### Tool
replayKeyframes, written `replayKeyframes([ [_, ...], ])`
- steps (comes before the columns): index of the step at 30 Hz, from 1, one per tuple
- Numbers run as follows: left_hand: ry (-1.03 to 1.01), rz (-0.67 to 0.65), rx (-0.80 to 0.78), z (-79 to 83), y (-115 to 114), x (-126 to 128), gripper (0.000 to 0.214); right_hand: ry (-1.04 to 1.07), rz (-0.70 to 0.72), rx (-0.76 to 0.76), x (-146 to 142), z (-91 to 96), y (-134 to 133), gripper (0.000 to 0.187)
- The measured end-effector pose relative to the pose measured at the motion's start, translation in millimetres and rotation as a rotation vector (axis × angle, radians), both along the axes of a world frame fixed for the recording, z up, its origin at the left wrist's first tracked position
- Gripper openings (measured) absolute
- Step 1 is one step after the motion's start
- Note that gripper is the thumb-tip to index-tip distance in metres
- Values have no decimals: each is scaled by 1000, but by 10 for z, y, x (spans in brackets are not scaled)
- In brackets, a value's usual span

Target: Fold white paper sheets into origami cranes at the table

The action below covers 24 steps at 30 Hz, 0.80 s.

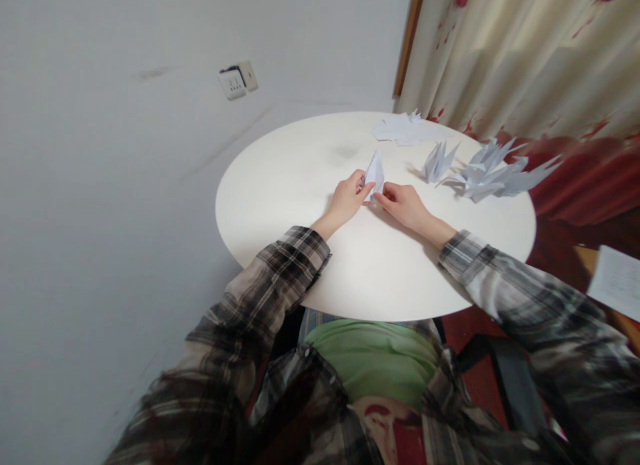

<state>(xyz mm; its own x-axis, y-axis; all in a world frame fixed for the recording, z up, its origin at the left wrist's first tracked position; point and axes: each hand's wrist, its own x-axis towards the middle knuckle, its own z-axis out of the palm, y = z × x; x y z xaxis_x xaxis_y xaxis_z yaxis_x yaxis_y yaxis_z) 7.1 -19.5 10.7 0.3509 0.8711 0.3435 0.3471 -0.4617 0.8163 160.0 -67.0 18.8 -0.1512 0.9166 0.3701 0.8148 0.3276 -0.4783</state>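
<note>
A small piece of folded white paper stands upright between my hands, its pointed tip facing away from me over the round white table. My left hand is closed on its left side, thumb across the front face. At its lower right corner, my right hand pinches the edge between thumb and fingers. The exact fold under the fingertips is hidden. To the right of my right hand stands a folded paper crane, with a cluster of several more paper cranes beside it.
Loose white paper sheets lie at the far edge of the round table. A wall with a socket borders the left, and a patterned curtain hangs behind on the right. A printed sheet lies on another surface at far right.
</note>
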Motion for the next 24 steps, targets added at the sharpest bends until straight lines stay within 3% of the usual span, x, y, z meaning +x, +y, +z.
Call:
replayKeyframes([
  [11, 85, 35, 86, 82, -66, -7, 15, 23, 130, -52, -17, 13, -25, 33],
  [24, 146, 8, 74, 112, -95, -9, 20, -29, 54, -87, -14, 29, -31, 38],
])
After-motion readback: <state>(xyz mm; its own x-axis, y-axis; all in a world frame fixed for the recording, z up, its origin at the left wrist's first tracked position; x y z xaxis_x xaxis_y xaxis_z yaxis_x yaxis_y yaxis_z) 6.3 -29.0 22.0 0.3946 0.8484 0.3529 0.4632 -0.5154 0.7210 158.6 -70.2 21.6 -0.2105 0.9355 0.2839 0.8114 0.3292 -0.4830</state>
